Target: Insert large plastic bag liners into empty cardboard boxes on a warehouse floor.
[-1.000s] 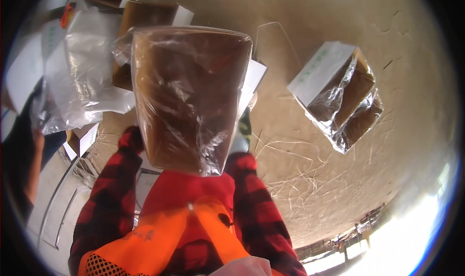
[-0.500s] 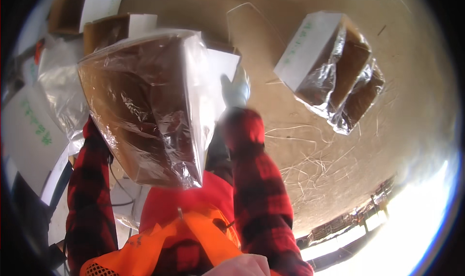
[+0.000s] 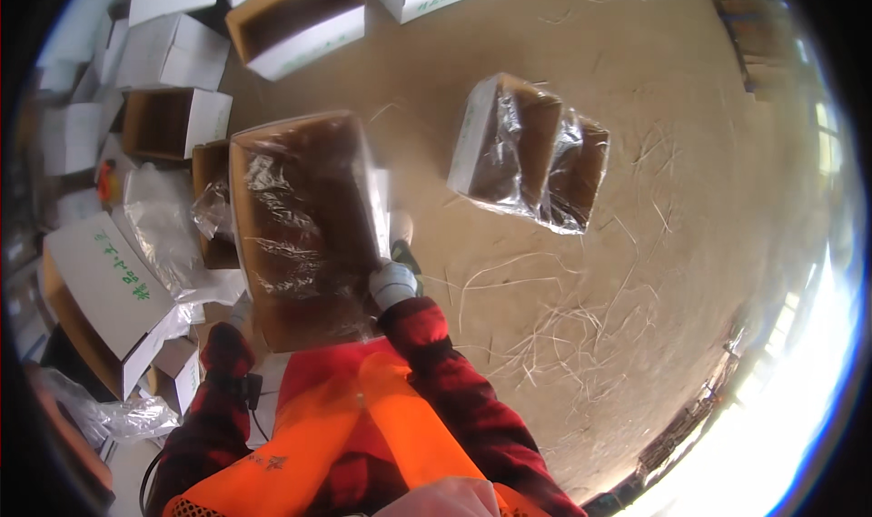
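An open brown cardboard box (image 3: 313, 199) with white outer sides and a clear plastic liner is in front of me, its open side facing up toward me. My right hand (image 3: 393, 284), in a pale glove, is closed on the box's right edge near its lower end. My left hand (image 3: 239, 314) is beside the lower left side of the same box; its fingers are blurred and partly hidden, so I cannot tell their grip. To the right, another plastic-lined box (image 3: 531, 154) lies open on the floor.
White and brown boxes (image 3: 173, 52) crowd the far left. An open carton (image 3: 295, 22) stands farther ahead. Clear plastic bags (image 3: 168, 226) and a white box with green writing (image 3: 109, 276) are at the left. Loose straw-like strands (image 3: 568, 335) litter the brown floor (image 3: 672, 272).
The held box has turned more upright and sits lower, showing its inside. My right hand has come nearer and now grips its edge. The view has shifted, with more boxes showing at far left.
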### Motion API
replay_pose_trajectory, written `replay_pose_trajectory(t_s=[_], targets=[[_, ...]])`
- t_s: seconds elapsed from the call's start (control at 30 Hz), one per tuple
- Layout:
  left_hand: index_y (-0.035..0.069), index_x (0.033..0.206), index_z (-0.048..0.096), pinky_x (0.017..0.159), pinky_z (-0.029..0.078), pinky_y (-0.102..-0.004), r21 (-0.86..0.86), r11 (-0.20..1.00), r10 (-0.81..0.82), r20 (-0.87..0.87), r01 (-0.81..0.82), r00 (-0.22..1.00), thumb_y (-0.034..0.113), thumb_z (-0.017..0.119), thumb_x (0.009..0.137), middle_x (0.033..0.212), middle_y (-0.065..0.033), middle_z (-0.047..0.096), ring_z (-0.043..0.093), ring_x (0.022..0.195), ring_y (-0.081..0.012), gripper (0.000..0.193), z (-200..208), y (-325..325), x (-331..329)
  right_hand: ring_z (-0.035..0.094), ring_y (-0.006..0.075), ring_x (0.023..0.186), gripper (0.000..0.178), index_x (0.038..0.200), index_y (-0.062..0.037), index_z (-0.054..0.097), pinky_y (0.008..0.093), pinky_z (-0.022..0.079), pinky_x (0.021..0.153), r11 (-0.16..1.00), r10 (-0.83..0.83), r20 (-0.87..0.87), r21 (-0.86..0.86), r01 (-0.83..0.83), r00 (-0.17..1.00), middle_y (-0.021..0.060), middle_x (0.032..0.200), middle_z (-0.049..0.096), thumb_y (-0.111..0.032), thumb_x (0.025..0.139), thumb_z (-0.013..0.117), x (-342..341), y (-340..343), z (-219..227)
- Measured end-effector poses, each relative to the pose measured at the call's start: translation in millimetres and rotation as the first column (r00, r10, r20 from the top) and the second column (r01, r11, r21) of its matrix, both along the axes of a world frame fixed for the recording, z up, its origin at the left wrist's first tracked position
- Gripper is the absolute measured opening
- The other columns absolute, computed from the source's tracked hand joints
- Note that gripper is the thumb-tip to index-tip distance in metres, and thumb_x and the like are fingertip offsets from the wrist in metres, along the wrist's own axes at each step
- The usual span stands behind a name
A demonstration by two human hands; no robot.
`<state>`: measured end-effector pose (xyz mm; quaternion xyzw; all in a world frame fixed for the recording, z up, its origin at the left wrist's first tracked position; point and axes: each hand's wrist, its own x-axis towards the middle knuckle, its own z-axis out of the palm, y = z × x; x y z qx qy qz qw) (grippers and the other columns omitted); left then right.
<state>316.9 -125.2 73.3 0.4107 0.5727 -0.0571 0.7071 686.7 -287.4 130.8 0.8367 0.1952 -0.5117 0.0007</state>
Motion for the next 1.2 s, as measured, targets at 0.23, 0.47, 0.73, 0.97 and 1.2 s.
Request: replay_pose_trajectory(t_s=[0.23,0.47,0.73,0.97,1.2], targets=[[0.014,0.154,0.053,0.089,0.054,-0.0291,0.194,0.981,-0.033,0.201,-0.006,0.979,0.025,0.055,0.11,0.128,-0.0012,0.068,0.067,0.103,-0.0144,0.046,108,10,103,0.076,0.0333,0.082,0.036,0.111,-0.0026,0.079,0.0456,0.058,0.076,0.668,-0.707,0.056,0.383,0.638,0.705,0.021,0.088,0.079,-0.028,0.088,0.07,98,-206,137],[0.008,0.137,0.067,0.089,0.056,-0.0294,0.233,0.944,-0.239,-0.006,0.234,0.971,0.013,0.055,0.104,0.12,-0.0063,0.073,0.071,0.104,-0.0163,0.035,142,-30,97,0.074,0.0304,0.077,0.026,0.11,0.0087,0.071,0.0437,0.063,0.065,-0.123,-0.94,-0.337,0.502,0.856,0.062,0.0159,0.091,0.074,0.002,0.084,0.072,253,-329,183],[0.003,0.129,0.071,0.097,0.054,-0.0342,0.184,0.791,-0.511,-0.324,0.583,0.796,0.012,0.059,0.098,0.114,-0.0116,0.075,0.07,0.108,-0.0215,0.034,195,-98,249,0.074,0.0404,0.092,0.034,0.118,0.0056,0.07,0.0492,0.059,0.082,0.328,-0.944,0.164,0.525,0.786,0.285,0.0253,0.101,0.075,-0.013,0.09,0.065,487,-297,49],[0.005,0.139,0.062,0.09,0.057,-0.0343,-0.021,0.86,-0.507,-0.128,0.509,0.852,0.018,0.054,0.109,0.125,-0.0091,0.067,0.068,0.105,-0.0213,0.034,237,-154,473,0.074,0.0459,0.101,0.04,0.125,-0.0046,0.071,0.0529,0.058,0.092,0.273,-0.962,0.15,0.466,0.841,0.229,0.0292,0.106,0.075,-0.026,0.094,0.059,615,-226,32],[0.006,0.138,0.063,0.092,0.057,-0.0338,0.001,0.751,-0.642,-0.228,0.66,0.732,0.016,0.054,0.11,0.123,-0.0059,0.068,0.068,0.104,-0.0201,0.031,231,-167,593,0.075,0.0462,0.086,0.042,0.132,-0.0032,0.066,0.055,0.059,0.08,0.086,-0.98,0.197,0.538,0.839,-0.025,0.0277,0.098,0.076,-0.028,0.098,0.061,683,-286,90]])
